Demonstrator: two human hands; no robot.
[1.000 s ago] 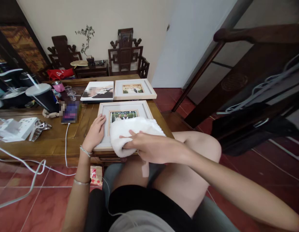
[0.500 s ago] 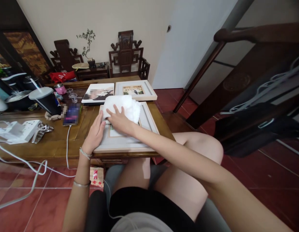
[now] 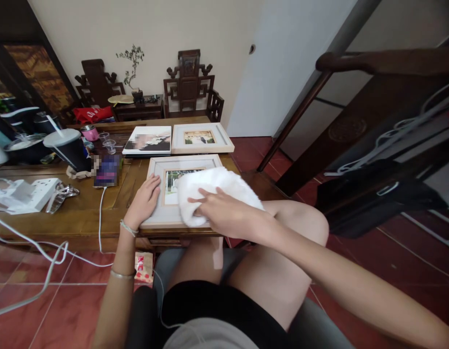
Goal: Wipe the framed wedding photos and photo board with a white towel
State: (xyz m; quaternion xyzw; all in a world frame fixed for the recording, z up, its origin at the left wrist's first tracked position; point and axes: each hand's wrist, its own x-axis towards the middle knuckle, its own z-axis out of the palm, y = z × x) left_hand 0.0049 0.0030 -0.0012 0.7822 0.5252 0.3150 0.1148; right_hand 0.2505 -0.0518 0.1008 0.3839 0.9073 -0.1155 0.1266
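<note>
A light wooden picture frame (image 3: 153, 216) lies flat near the table's front edge, its photo partly covered by a folded white cloth (image 3: 227, 182). My right hand (image 3: 224, 208) grips the cloth from above, over the frame's lower right part, with the fingers pressed into it. Part of the cloth hangs past the frame's right side. Against the frame's left edge rests my left hand (image 3: 144, 201), its fingers stretched out and touching the rim.
Behind lie another framed picture (image 3: 224, 138) and a photo panel (image 3: 147, 139). To the left are a phone (image 3: 107, 170) on a white cable, a lidded cup (image 3: 68, 150) with a straw and a power strip (image 3: 40, 194). A chair (image 3: 190, 82) stands beyond the table.
My right hand has moved the white cloth from the frame's upper left to its lower right, uncovering part of the photo. The left hand has stayed at the left edge.
</note>
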